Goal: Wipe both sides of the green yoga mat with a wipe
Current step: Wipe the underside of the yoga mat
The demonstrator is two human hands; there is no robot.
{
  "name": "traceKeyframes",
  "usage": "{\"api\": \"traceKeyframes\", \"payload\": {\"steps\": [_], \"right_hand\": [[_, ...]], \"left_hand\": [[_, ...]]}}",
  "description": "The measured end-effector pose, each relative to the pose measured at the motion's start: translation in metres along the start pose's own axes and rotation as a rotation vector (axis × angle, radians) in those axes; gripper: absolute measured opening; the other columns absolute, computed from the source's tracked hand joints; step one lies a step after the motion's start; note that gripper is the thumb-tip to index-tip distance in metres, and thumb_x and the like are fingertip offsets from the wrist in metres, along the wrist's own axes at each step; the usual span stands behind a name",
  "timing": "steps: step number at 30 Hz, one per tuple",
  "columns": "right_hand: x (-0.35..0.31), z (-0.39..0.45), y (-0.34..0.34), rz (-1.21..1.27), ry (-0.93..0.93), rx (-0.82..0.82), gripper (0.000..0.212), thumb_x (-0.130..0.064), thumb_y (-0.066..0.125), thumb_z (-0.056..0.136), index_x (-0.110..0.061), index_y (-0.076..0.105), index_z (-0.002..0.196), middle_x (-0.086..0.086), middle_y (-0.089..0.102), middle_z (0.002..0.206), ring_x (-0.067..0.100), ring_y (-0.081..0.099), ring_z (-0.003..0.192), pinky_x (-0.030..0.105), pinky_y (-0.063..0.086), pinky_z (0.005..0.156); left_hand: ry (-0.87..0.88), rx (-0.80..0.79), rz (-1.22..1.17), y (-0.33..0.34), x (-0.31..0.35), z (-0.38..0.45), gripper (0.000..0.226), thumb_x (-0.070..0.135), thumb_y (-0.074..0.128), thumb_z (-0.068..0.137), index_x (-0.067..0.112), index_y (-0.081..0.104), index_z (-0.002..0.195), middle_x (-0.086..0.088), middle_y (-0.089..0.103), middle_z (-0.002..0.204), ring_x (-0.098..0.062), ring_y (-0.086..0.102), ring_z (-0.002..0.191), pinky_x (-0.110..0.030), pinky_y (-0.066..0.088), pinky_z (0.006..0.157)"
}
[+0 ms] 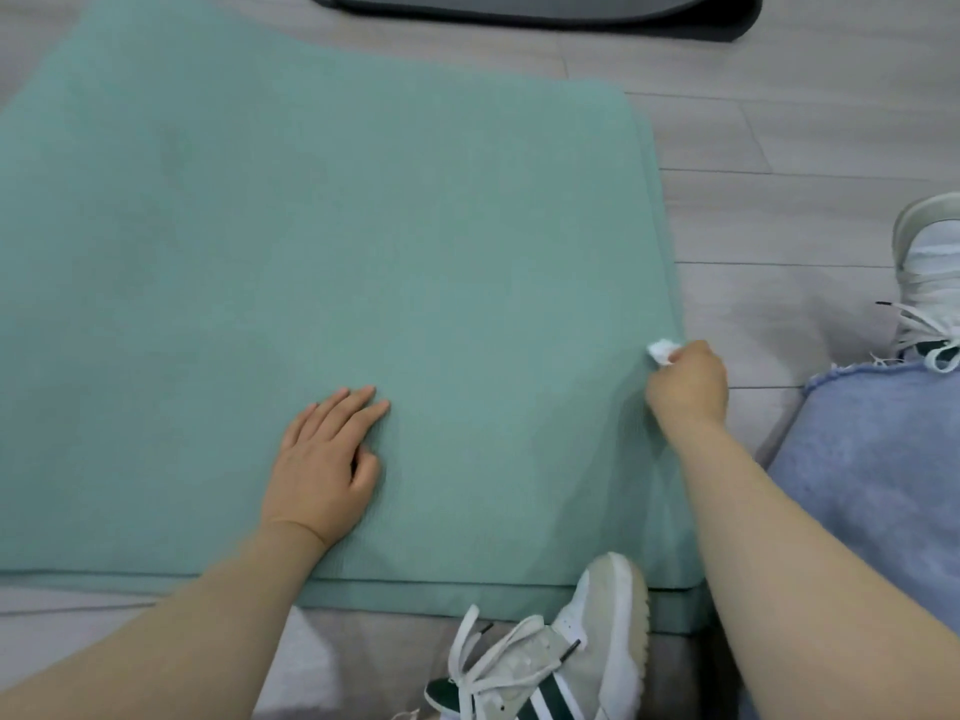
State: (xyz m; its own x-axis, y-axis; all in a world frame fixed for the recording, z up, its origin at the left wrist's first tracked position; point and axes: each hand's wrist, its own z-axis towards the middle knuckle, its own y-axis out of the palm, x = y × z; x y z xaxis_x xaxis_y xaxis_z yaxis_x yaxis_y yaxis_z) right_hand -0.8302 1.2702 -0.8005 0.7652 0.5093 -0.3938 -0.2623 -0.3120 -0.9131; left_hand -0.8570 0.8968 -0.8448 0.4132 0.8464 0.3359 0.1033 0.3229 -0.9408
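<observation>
Green yoga mat point(332, 262) lies folded double on the floor, long axis running away leftward past the frame edge. Left hand point(324, 470) presses flat on it; right hand point(688, 384) pinches the wipe point(661, 350) at its right edge. Judged risk: the small wad slips off, or the top layer shifts

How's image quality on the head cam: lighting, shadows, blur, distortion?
Head view: soft, even light, no glare on the green yoga mat; faint shadows under the left hand and beside the right hand; wide-angle bend shows in the mat edges and floor planks; overall slightly soft, the wipe is a white blob without detail, the sneaker near the bottom edge a bit smeared.
</observation>
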Motion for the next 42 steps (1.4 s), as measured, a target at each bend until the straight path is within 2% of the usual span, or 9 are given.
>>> {"api": "traceKeyframes", "payload": {"steps": [3, 9, 16, 19, 22, 27, 29, 36, 42], "right_hand": [[-0.039, -0.03, 0.03, 0.008, -0.045, -0.017, 0.025, 0.001, 0.05, 0.086, 0.0, 0.054, 0.111, 0.021, 0.057, 0.118, 0.037, 0.056, 0.109, 0.038, 0.044, 0.09], [-0.148, -0.133, 0.098, -0.016, -0.757, -0.436, 0.027, -0.002, 0.044, 0.088, -0.006, 0.055, 0.112, 0.015, 0.054, 0.117, 0.032, 0.056, 0.106, 0.037, 0.045, 0.09], [-0.003, -0.025, 0.006, -0.129, -0.189, -0.106, 0.021, -0.005, 0.05, 0.087, 0.001, 0.055, 0.106, 0.024, 0.058, 0.115, 0.038, 0.057, 0.106, 0.039, 0.045, 0.085], [0.001, -0.028, 0.002, -0.097, -0.019, -0.061, 0.023, -0.003, 0.053, 0.085, 0.002, 0.054, 0.107, 0.025, 0.057, 0.116, 0.04, 0.057, 0.107, 0.039, 0.045, 0.086], [-0.06, -0.068, 0.044, -0.017, -0.214, -0.159, 0.023, -0.004, 0.053, 0.086, -0.005, 0.061, 0.108, 0.016, 0.062, 0.116, 0.032, 0.059, 0.109, 0.033, 0.045, 0.09], [-0.135, -0.167, 0.084, -0.045, -0.905, -0.589, 0.026, -0.007, 0.047, 0.089, -0.003, 0.056, 0.114, 0.017, 0.057, 0.117, 0.033, 0.056, 0.107, 0.035, 0.042, 0.089], [-0.116, -0.142, 0.068, -0.019, -0.851, -0.598, 0.029, -0.012, 0.045, 0.087, -0.004, 0.059, 0.111, 0.018, 0.059, 0.117, 0.031, 0.057, 0.11, 0.034, 0.042, 0.092], [0.018, -0.047, -0.026, -0.301, -0.07, -0.227, 0.029, -0.006, 0.062, 0.081, -0.001, 0.052, 0.108, 0.022, 0.061, 0.114, 0.036, 0.058, 0.106, 0.035, 0.046, 0.083], [-0.084, -0.116, 0.035, -0.201, -0.453, -0.402, 0.021, -0.007, 0.051, 0.087, -0.003, 0.054, 0.108, 0.017, 0.061, 0.115, 0.033, 0.057, 0.109, 0.034, 0.044, 0.085]], "left_hand": [[0.0, -0.006, 0.007, 0.0, -0.001, 0.0, 0.056, 0.027, 0.036, 0.081, 0.022, 0.062, 0.13, 0.001, 0.055, 0.142, -0.021, 0.045, 0.133, -0.034, 0.023, 0.114], [0.009, -0.01, 0.01, 0.001, -0.003, 0.0, 0.058, 0.028, 0.037, 0.08, 0.021, 0.06, 0.132, 0.001, 0.054, 0.144, -0.019, 0.041, 0.135, -0.032, 0.021, 0.114], [-0.003, 0.007, -0.015, 0.001, -0.001, 0.0, 0.055, 0.027, 0.036, 0.082, 0.021, 0.063, 0.129, 0.002, 0.056, 0.141, -0.02, 0.045, 0.133, -0.033, 0.022, 0.115], [-0.001, 0.016, -0.015, 0.001, -0.003, 0.0, 0.055, 0.027, 0.036, 0.082, 0.022, 0.063, 0.129, 0.002, 0.057, 0.141, -0.02, 0.046, 0.133, -0.033, 0.022, 0.115], [-0.002, 0.01, -0.016, 0.0, -0.003, 0.001, 0.055, 0.027, 0.036, 0.082, 0.021, 0.063, 0.129, 0.001, 0.056, 0.141, -0.019, 0.044, 0.133, -0.032, 0.021, 0.114], [-0.012, 0.006, -0.038, 0.002, -0.004, 0.0, 0.057, 0.028, 0.035, 0.08, 0.018, 0.061, 0.13, 0.001, 0.056, 0.141, -0.017, 0.042, 0.134, -0.034, 0.022, 0.115], [-0.018, 0.014, -0.047, 0.002, -0.005, 0.0, 0.056, 0.028, 0.035, 0.08, 0.017, 0.062, 0.128, 0.001, 0.057, 0.141, -0.018, 0.043, 0.134, -0.033, 0.022, 0.115], [-0.03, 0.011, -0.059, 0.0, -0.003, 0.0, 0.056, 0.028, 0.033, 0.081, 0.018, 0.063, 0.127, 0.001, 0.056, 0.141, -0.021, 0.047, 0.134, -0.032, 0.02, 0.116], [-0.031, 0.004, -0.062, -0.001, -0.002, -0.001, 0.057, 0.03, 0.033, 0.081, 0.019, 0.062, 0.128, 0.001, 0.055, 0.142, -0.02, 0.044, 0.135, -0.032, 0.02, 0.116]]}}
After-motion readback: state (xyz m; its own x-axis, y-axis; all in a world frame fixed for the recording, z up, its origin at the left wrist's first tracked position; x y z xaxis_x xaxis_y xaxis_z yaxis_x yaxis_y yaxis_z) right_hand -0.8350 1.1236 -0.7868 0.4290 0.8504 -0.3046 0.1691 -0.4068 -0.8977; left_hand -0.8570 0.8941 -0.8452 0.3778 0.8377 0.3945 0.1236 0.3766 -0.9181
